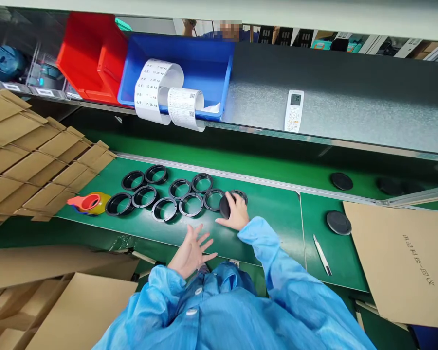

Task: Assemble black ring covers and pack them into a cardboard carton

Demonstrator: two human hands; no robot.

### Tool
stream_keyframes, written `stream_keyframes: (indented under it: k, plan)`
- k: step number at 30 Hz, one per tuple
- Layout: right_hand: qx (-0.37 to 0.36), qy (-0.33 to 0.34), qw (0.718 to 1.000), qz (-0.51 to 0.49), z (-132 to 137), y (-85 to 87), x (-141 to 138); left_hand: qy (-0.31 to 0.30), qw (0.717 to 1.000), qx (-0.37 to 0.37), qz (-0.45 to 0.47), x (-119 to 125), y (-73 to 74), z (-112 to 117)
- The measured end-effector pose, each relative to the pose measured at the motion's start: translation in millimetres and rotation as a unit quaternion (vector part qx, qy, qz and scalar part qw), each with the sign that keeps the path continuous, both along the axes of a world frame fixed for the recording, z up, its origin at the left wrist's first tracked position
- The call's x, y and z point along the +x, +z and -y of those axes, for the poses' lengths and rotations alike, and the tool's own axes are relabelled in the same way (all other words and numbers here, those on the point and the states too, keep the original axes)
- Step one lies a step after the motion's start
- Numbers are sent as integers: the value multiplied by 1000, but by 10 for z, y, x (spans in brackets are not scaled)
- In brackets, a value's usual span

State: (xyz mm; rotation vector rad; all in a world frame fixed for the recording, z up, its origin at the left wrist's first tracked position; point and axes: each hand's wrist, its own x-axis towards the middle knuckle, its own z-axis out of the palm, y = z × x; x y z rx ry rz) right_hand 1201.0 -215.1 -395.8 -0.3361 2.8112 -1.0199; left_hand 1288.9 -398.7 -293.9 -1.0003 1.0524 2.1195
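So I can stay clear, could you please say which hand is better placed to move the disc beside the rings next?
Likely the right hand: it grasps the black disc, while the left hand is open, holding nothing.

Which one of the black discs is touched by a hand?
The tilted disc in the right hand, near the rings; the other discs lie farther right, untouched.

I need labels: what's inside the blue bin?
In the blue bin, a larger printed paper strip and a smaller paper strip curl over the front; white paper shows beside them. Anything beneath is covered.
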Motion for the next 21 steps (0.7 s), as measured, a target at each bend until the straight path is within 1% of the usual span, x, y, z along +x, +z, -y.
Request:
stream_keyframes:
  k: [1, 2, 4, 6, 9, 11, 13, 14, 16, 18, 20, 21]
  plan:
    - [49, -42, 998, -4, -53, -89, -162, 4, 1000, -11, 3, 6, -12, 83]
    - [92, -56, 994, -5, -98, -177, -307, 6, 1000, -16, 9, 25, -31, 169]
    - [149, -37, 988, 1, -151, -344, -516, 13, 999, -27, 35, 98, -85, 334]
    - [178, -11, 984, 10, -160, -486, -596, 22, 997, -49, 61, 199, -144, 477]
    - [195, 4, 981, 19, -183, -619, -511, 25, 992, -100, 73, 338, -209, 650]
    - [195, 18, 980, 16, -258, -625, -386, 27, 989, -128, 73, 385, -226, 737]
    - [185, 26, 982, 5, -361, -552, -270, 34, 986, -142, 77, 382, -219, 782]
    - [175, 19, 984, -6, -404, -491, -228, 35, 985, -148, 84, 362, -208, 782]
    - [152, -18, 987, -38, -435, -360, -178, 26, 981, -163, 103, 301, -181, 742]
    - [135, -61, 987, -60, -381, -288, -166, -2, 977, -172, 123, 232, -177, 681]
    - [127, -70, 988, -45, -301, -329, -184, -42, 975, -167, 140, 177, -240, 664]
    - [123, -63, 990, -30, -286, -383, -203, -64, 974, -164, 145, 155, -305, 687]
